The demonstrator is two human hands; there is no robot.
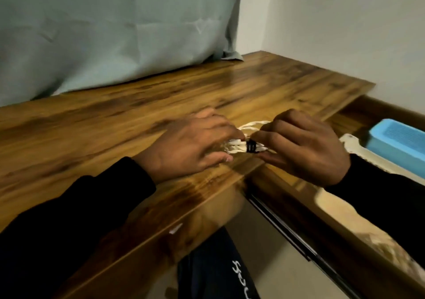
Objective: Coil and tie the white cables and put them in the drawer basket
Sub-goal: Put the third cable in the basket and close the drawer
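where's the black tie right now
In the head view, the black tie wraps the white cable bundle, pinched between both hands near the desk's front edge.

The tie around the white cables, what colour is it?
Black, seen in the head view: the tie wraps the white cables.

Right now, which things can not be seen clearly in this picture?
Head view:
- white cable bundle: both ends hidden by left hand and right hand.
- black tie: fastening too small.
- drawer basket: cut off by right edge, contents blurred.
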